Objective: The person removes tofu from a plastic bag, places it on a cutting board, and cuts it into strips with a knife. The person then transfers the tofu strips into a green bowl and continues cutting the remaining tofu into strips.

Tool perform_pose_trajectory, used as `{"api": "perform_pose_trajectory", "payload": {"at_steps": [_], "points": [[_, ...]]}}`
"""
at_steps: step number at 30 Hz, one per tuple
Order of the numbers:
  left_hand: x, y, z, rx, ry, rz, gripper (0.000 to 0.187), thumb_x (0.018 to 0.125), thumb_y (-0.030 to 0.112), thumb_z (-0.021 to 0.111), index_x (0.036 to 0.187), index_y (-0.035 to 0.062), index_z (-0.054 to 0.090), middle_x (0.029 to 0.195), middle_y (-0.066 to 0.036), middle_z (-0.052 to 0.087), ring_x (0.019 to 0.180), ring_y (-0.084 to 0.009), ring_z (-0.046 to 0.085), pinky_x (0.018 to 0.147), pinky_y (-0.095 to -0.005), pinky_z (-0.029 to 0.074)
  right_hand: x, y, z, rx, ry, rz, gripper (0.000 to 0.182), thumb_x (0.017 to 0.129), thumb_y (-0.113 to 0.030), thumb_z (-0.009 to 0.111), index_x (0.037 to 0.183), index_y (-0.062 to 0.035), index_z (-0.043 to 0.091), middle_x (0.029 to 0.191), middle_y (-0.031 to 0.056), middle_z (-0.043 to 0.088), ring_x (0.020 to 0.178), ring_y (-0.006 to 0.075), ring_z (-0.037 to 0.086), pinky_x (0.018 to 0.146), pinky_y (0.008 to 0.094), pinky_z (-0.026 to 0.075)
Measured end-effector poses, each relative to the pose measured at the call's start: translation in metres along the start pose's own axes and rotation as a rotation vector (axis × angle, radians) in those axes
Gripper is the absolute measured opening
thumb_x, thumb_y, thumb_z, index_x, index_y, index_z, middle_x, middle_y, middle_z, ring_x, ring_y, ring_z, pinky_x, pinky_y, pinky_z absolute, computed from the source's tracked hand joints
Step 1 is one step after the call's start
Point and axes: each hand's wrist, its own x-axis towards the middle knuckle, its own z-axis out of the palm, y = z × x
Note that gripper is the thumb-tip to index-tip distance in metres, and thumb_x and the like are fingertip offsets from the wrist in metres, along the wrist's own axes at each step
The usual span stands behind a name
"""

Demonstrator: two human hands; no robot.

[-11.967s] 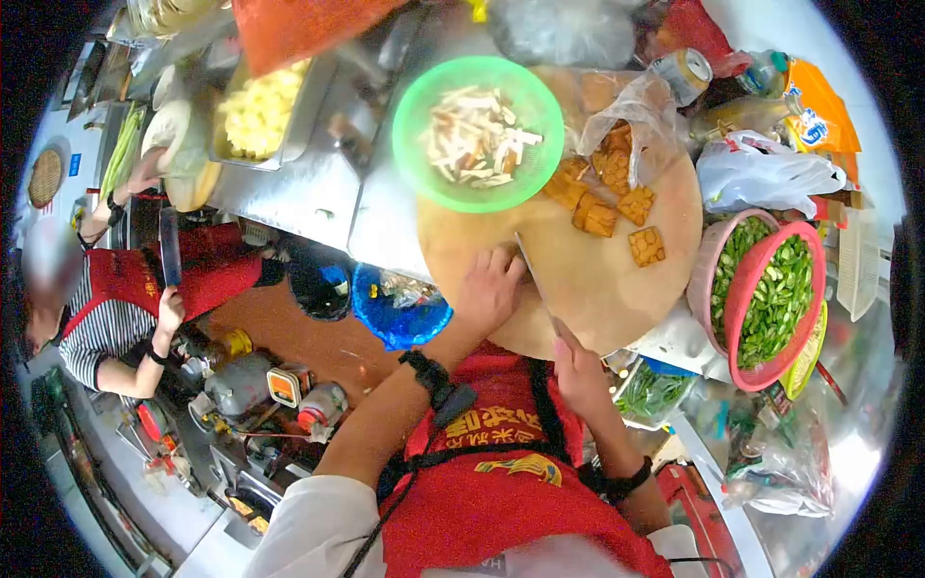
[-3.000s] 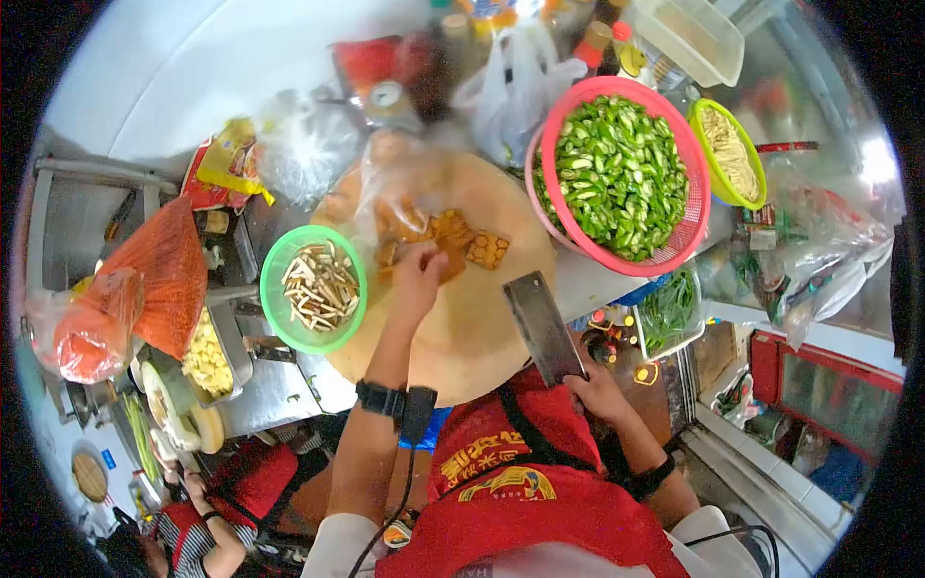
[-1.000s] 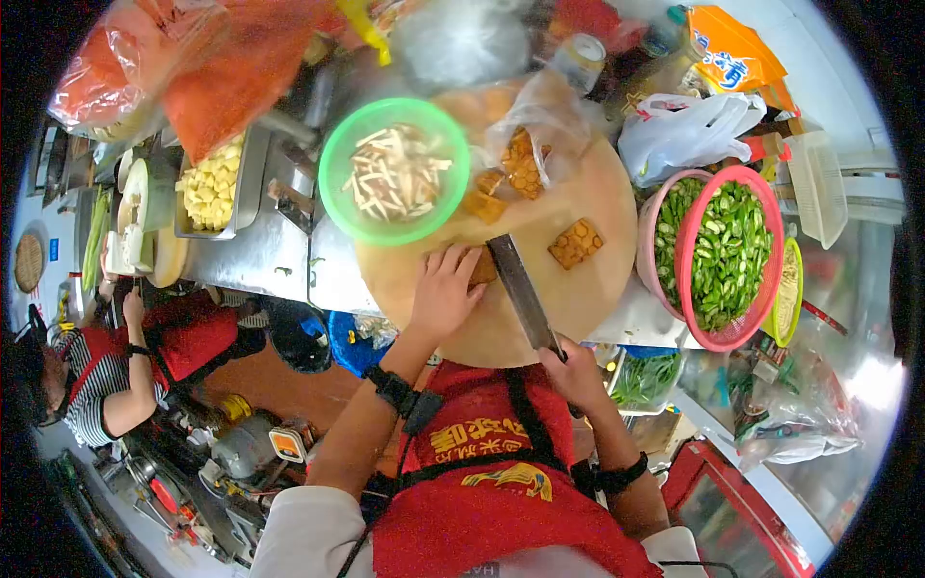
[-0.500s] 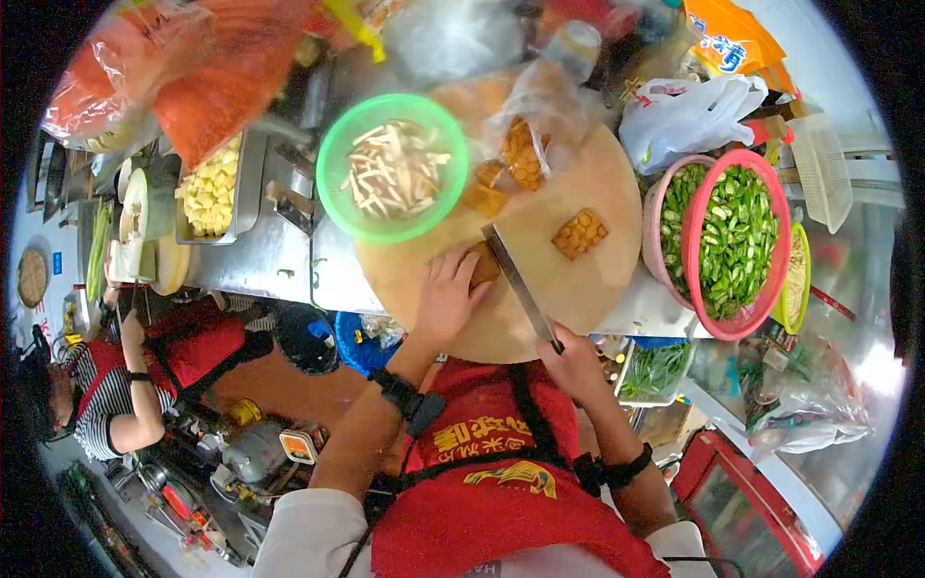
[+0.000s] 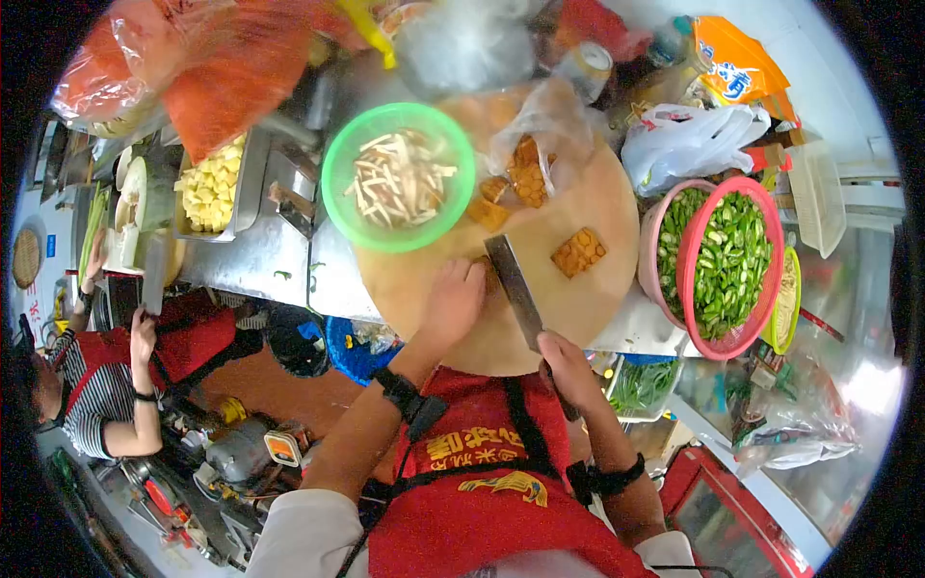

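Note:
My right hand (image 5: 568, 368) grips the handle of a cleaver (image 5: 515, 289), its blade pointing away from me over the round wooden cutting board (image 5: 588, 308). Just left of the blade, my left hand (image 5: 453, 303) presses with curled fingers on a brown piece of what looks like fried tofu; the hand mostly hides it. Right of the blade lies another browned fried tofu piece (image 5: 578, 252). More pieces (image 5: 528, 173) sit at the board's far side, partly in a clear plastic bag (image 5: 554, 125).
A green basket (image 5: 332, 183) of pale strips overlaps the board's left side. Pink baskets (image 5: 687, 289) of sliced green peppers stand at right. A metal tray (image 5: 252, 183) holds yellow cubes. At far left, a co-worker (image 5: 116, 385) holds a large blade (image 5: 154, 275).
The cleaver has tilted, showing more of its blade face, and my right hand has dropped slightly nearer me. My left fingers have curled in. The co-worker's blade has come up.

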Motion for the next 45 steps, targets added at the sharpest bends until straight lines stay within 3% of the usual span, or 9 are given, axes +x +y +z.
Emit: {"api": "perform_pose_trajectory", "payload": {"at_steps": [2,18,24,30,32,35,37,39,45], "points": [[0.002,-0.003,0.008,0.029,0.090,0.049,0.024,0.080,0.012,0.056,0.103,0.0050,0.055,0.099,-0.014,0.051,0.096,-0.0323,0.049,0.082,-0.0451,0.041,-0.012,0.000,0.000,-0.122,0.105,-0.146,0.053,0.097,-0.041,0.042,0.134,-0.0021,0.045,0.119,0.0219,0.059,0.112,0.0300,0.057,0.098,0.0370,0.041],[0.000,0.000,0.007,-0.017,0.158,0.058,0.020,0.077,0.013,0.060,0.095,0.0058,0.055,0.094,-0.014,0.050,0.089,-0.0330,0.049,0.075,-0.0429,0.043,0.001,-0.014,0.012,-0.339,0.097,-0.058,0.051,0.099,-0.036,0.034,0.132,0.0015,0.045,0.112,0.0331,0.057,0.110,0.0452,0.054,0.097,0.0453,0.042],[-0.002,-0.002,0.012,-0.060,0.251,0.054,0.020,0.075,0.012,0.061,0.093,0.0062,0.055,0.091,-0.013,0.050,0.088,-0.0324,0.049,0.075,-0.0429,0.043,-0.023,-0.003,0.015,-0.505,0.154,-0.308,0.049,0.099,-0.036,0.034,0.135,-0.0043,0.044,0.105,0.0318,0.060,0.102,0.0438,0.060,0.091,0.0464,0.045],[-0.003,-0.009,0.016,-0.049,0.284,0.124,0.021,0.073,0.013,0.061,0.092,0.0065,0.055,0.090,-0.013,0.050,0.085,-0.0316,0.049,0.073,-0.0417,0.042,-0.001,-0.026,0.012,-0.339,0.030,0.050,0.049,0.099,-0.036,0.035,0.138,-0.0079,0.041,0.114,0.0305,0.058,0.108,0.0424,0.058,0.094,0.0434,0.045],[-0.002,-0.011,0.020,-0.039,0.301,0.112,0.020,0.074,0.012,0.061,0.092,0.0063,0.054,0.090,-0.013,0.050,0.084,-0.0313,0.049,0.073,-0.0414,0.042,-0.007,0.012,0.002,-0.456,0.133,-0.395,0.047,0.099,-0.035,0.035,0.138,-0.0110,0.043,0.115,0.0285,0.059,0.106,0.0426,0.058,0.093,0.0438,0.045],[-0.005,-0.008,0.019,-0.081,0.315,0.086,0.017,0.075,0.011,0.060,0.090,0.0058,0.053,0.088,-0.013,0.050,0.084,-0.0309,0.049,0.073,-0.0412,0.042,-0.023,-0.002,0.013,-0.566,0.127,-0.151,0.046,0.098,-0.033,0.035,0.137,-0.0101,0.044,0.115,0.0271,0.059,0.107,0.0418,0.058,0.093,0.0429,0.045],[-0.005,-0.007,0.018,-0.127,0.326,0.079,0.016,0.076,0.011,0.059,0.089,0.0054,0.053,0.088,-0.013,0.050,0.084,-0.0307,0.049,0.073,-0.0414,0.042,0.005,0.000,0.019,-0.566,0.161,-0.377,0.046,0.099,-0.034,0.035,0.136,-0.0092,0.045,0.115,0.0271,0.060,0.106,0.0420,0.058,0.092,0.0426,0.045],[-0.006,-0.008,0.019,-0.116,0.359,0.109,0.015,0.077,0.011,0.060,0.089,0.0047,0.052,0.088,-0.013,0.049,0.084,-0.0307,0.049,0.073,-0.0416,0.042,0.021,0.002,0.021,-0.453,0.184,-0.243,0.047,0.099,-0.035,0.036,0.124,0.0013,0.053,0.069,0.0092,0.058,0.063,0.0177,0.056,0.061,0.0313,0.047],[-0.004,-0.010,0.026,-0.157,0.413,0.119,0.018,0.076,0.010,0.060,0.092,0.0042,0.053,0.087,-0.013,0.049,0.082,-0.0311,0.049,0.073,-0.0413,0.042,-0.027,-0.002,0.004,-0.464,0.134,-0.238,0.046,0.099,-0.037,0.036,0.117,0.0002,0.055,0.061,0.0051,0.052,0.054,0.0142,0.050,0.052,0.0308,0.041]]}}
